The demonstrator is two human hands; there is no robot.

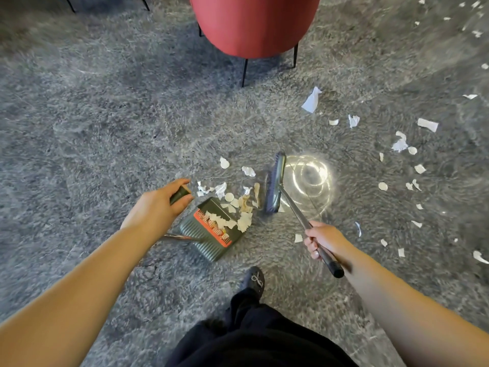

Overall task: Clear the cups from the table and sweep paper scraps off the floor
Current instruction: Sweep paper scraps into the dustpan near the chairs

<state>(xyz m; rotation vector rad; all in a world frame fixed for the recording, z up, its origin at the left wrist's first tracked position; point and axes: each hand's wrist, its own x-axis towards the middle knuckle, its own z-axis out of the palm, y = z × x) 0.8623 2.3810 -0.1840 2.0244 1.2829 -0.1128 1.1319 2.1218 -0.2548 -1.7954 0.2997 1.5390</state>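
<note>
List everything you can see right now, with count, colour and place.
dustpan: one, dark green with a red comb, floor centre, scraps in it
broom: one, grey head, right of dustpan
scraps: many, white, a heap at the dustpan mouth, the rest scattered right
chair: one, red, black legs, top centre
floor: grey
shoe: one, black, bottom centre
left hand: grips the dustpan handle
right hand: grips the broom handle
</note>
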